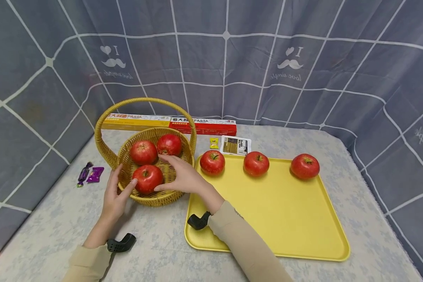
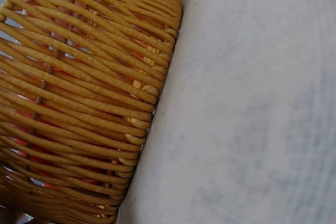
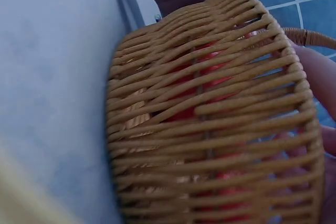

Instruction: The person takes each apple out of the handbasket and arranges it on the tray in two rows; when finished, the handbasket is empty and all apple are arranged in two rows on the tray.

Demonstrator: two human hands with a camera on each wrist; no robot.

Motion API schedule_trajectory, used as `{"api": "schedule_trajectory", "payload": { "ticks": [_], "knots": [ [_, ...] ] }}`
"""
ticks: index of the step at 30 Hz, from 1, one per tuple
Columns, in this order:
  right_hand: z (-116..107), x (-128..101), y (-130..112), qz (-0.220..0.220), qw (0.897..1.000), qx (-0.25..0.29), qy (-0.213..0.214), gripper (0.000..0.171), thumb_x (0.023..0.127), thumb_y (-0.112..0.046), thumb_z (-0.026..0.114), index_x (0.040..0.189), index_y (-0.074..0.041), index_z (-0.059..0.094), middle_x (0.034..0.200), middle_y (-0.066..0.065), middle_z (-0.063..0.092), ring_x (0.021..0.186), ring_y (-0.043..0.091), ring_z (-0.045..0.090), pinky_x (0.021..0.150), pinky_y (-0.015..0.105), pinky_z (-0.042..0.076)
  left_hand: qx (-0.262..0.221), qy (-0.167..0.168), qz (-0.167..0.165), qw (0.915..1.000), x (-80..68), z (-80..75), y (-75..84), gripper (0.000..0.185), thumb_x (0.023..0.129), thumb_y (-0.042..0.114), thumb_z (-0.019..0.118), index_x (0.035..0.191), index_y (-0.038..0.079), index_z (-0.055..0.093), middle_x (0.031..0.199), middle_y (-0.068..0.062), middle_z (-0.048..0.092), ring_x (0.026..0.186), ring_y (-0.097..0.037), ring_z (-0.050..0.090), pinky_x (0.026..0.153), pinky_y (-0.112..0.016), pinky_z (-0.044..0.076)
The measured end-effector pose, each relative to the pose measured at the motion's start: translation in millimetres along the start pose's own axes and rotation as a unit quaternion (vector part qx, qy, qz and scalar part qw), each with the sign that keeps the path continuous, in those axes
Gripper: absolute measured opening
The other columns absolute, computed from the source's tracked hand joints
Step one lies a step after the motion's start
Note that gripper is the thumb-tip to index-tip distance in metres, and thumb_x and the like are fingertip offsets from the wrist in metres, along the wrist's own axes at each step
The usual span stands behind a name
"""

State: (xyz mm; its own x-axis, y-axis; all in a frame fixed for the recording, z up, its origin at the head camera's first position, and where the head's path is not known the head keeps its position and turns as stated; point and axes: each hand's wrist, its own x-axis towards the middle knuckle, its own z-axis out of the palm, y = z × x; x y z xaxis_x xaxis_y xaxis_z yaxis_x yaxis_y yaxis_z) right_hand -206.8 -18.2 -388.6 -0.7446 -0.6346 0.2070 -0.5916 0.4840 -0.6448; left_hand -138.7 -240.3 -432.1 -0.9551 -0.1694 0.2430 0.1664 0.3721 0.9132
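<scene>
Both the left hand [image 1: 114,196] and right hand [image 1: 183,176] clasp the front apple [image 1: 147,178], stem up, in the basket [image 1: 169,196]; wrist views show only wicker.

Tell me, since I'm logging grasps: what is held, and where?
Both hands, left hand and right hand, touch the front apple in the basket on opposite sides; a firm grip cannot be told.
</scene>
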Motion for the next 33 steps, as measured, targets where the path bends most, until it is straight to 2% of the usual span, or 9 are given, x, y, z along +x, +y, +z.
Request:
{"api": "schedule_trajectory", "payload": {
  "ticks": [3, 7, 12, 17, 21, 25, 30, 33],
  "knots": [
    [-0.7, 10.7, -1.7, -0.005, 0.999, 0.013, -0.048, 0.094, 0.069, -0.049, 0.079, 0.145, -0.017, 0.034, 0.141, -0.001, 0.043, 0.126, 0.011, 0.041, 0.103, 0.03, 0.034, -0.002, -0.001, -0.002, 1.0, 0.2, 0.7, -1.7, 0.071, 0.092, 0.014, 0.058, 0.149, 0.003, 0.019, 0.154, -0.015, 0.011, 0.138, -0.035, 0.015, 0.107, -0.056, 0.016],
    [2.7, 25.3, -1.6, -0.013, 0.995, 0.026, -0.095, 0.094, 0.068, -0.047, 0.081, 0.145, -0.018, 0.035, 0.143, -0.001, 0.04, 0.129, 0.011, 0.037, 0.104, 0.029, 0.032, -0.005, 0.0, 0.011, 0.9999, 1.1, 2.7, -2.3, 0.07, 0.091, 0.012, 0.059, 0.148, 0.002, 0.021, 0.153, -0.016, 0.016, 0.137, -0.036, 0.018, 0.107, -0.057, 0.018],
    [7.5, 37.4, 1.2, 0.008, 0.988, 0.05, -0.148, 0.089, 0.069, -0.041, 0.082, 0.143, -0.017, 0.038, 0.141, -0.001, 0.04, 0.126, 0.011, 0.04, 0.101, 0.026, 0.035, -0.009, -0.003, 0.015, 0.9998, 1.6, 4.1, -0.7, 0.07, 0.091, 0.011, 0.059, 0.148, 0.001, 0.021, 0.153, -0.017, 0.015, 0.138, -0.035, 0.015, 0.107, -0.057, 0.016],
    [8.1, 40.9, 2.6, 0.03, 0.985, 0.08, -0.152, 0.079, 0.071, -0.038, 0.081, 0.137, -0.017, 0.044, 0.134, -0.001, 0.045, 0.12, 0.011, 0.043, 0.097, 0.025, 0.038, -0.001, -0.001, 0.008, 1.0, 1.9, 3.2, -0.5, 0.07, 0.091, 0.013, 0.059, 0.149, 0.002, 0.02, 0.154, -0.016, 0.012, 0.139, -0.034, 0.013, 0.108, -0.056, 0.015],
    [10.0, 41.0, 2.6, 0.023, 0.982, 0.103, -0.158, 0.069, 0.072, -0.034, 0.082, 0.128, -0.016, 0.046, 0.126, -0.001, 0.049, 0.113, 0.009, 0.047, 0.094, 0.021, 0.039, 0.001, 0.0, 0.005, 1.0, 2.0, 1.8, -1.6, 0.07, 0.091, 0.013, 0.059, 0.149, 0.003, 0.021, 0.154, -0.015, 0.013, 0.139, -0.034, 0.014, 0.107, -0.057, 0.016],
    [12.8, 40.0, 0.9, 0.014, 0.978, 0.11, -0.177, 0.066, 0.073, -0.031, 0.082, 0.124, -0.016, 0.044, 0.123, 0.0, 0.049, 0.111, 0.009, 0.048, 0.092, 0.018, 0.039, 0.003, -0.001, -0.005, 1.0, 1.1, 0.1, -2.7, 0.07, 0.091, 0.013, 0.059, 0.149, 0.004, 0.021, 0.155, -0.015, 0.012, 0.139, -0.034, 0.013, 0.106, -0.058, 0.017],
    [14.1, 38.7, -1.6, 0.009, 0.979, 0.085, -0.184, 0.073, 0.074, -0.034, 0.08, 0.131, -0.015, 0.038, 0.127, 0.002, 0.048, 0.115, 0.01, 0.048, 0.094, 0.02, 0.039, 0.002, -0.002, -0.009, 1.0, 0.2, -1.5, -2.5, 0.07, 0.091, 0.014, 0.058, 0.149, 0.004, 0.02, 0.155, -0.015, 0.009, 0.14, -0.033, 0.009, 0.107, -0.058, 0.016],
    [13.9, 37.8, -3.1, 0.005, 0.981, 0.046, -0.186, 0.078, 0.075, -0.039, 0.078, 0.138, -0.014, 0.037, 0.131, 0.003, 0.046, 0.118, 0.011, 0.045, 0.095, 0.021, 0.038, -0.002, -0.002, -0.006, 1.0, -0.4, -1.5, -2.0, 0.07, 0.091, 0.013, 0.058, 0.149, 0.004, 0.02, 0.155, -0.015, 0.008, 0.14, -0.033, 0.008, 0.107, -0.057, 0.015]
  ]
}}
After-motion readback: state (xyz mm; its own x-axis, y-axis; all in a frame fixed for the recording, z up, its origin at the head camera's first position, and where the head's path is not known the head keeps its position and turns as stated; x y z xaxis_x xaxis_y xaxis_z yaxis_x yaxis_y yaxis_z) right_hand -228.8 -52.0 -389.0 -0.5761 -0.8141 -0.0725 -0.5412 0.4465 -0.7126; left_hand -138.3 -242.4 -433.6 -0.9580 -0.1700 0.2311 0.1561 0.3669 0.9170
